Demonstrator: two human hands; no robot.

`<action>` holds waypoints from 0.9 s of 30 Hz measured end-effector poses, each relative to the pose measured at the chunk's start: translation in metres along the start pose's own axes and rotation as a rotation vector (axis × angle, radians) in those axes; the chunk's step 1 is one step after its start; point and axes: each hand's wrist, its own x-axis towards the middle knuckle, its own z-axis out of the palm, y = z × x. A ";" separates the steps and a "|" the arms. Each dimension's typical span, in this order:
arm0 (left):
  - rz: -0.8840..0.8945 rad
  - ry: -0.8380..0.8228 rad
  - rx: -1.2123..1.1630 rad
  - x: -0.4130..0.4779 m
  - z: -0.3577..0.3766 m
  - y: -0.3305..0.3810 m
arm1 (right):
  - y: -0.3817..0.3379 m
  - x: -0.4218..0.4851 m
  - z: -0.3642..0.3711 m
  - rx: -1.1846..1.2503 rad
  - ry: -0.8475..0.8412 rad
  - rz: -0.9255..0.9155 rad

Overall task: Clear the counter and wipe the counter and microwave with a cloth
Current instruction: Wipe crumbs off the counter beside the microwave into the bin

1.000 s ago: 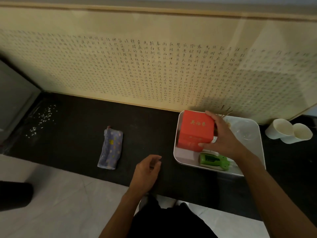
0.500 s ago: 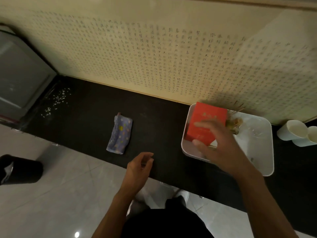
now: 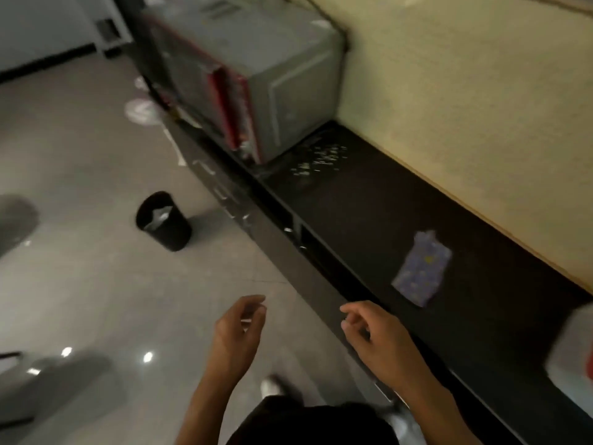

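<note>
Cloth (image 3: pixel 422 268), purple with yellow dots, lies flat on the black counter (image 3: pixel 369 213), well apart from the microwave (image 3: pixel 256 75) and nearer the camera. White grains (image 3: pixel 321 159) are scattered just beside the microwave. Black bin (image 3: pixel 163 221) stands on the floor in front of the microwave. Left hand (image 3: pixel 237 332) and right hand (image 3: pixel 375 338) are loosely curled and hold nothing, both far from the microwave. View is blurred.

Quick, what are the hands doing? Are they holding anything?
Left hand: open, fingers loosely curled, holding nothing.
Right hand: open, fingers loosely curled, holding nothing.
</note>
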 end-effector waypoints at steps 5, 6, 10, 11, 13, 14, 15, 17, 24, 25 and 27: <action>-0.130 0.170 -0.061 0.013 -0.099 -0.048 | -0.096 0.068 0.075 -0.064 -0.146 -0.088; -0.147 0.200 -0.065 0.018 -0.113 -0.056 | -0.112 0.081 0.088 -0.073 -0.174 -0.112; -0.216 0.321 -0.093 0.040 -0.161 -0.083 | -0.158 0.135 0.134 -0.128 -0.313 -0.176; -0.239 0.343 -0.105 0.048 -0.171 -0.089 | -0.167 0.150 0.145 -0.142 -0.339 -0.186; -0.280 0.373 -0.129 0.067 -0.189 -0.101 | -0.184 0.182 0.166 -0.172 -0.377 -0.202; -0.297 0.385 -0.135 0.079 -0.198 -0.107 | -0.193 0.199 0.176 -0.186 -0.397 -0.211; -0.311 0.393 -0.133 0.093 -0.207 -0.112 | -0.202 0.218 0.187 -0.194 -0.417 -0.222; -0.330 0.407 -0.127 0.128 -0.227 -0.121 | -0.222 0.258 0.207 -0.191 -0.442 -0.243; -0.372 0.470 -0.116 0.264 -0.318 -0.134 | -0.306 0.415 0.271 -0.174 -0.566 -0.307; -0.382 0.480 -0.125 0.280 -0.331 -0.135 | -0.318 0.434 0.278 -0.166 -0.570 -0.309; -0.402 0.481 -0.128 0.314 -0.353 -0.140 | -0.341 0.470 0.290 -0.159 -0.571 -0.310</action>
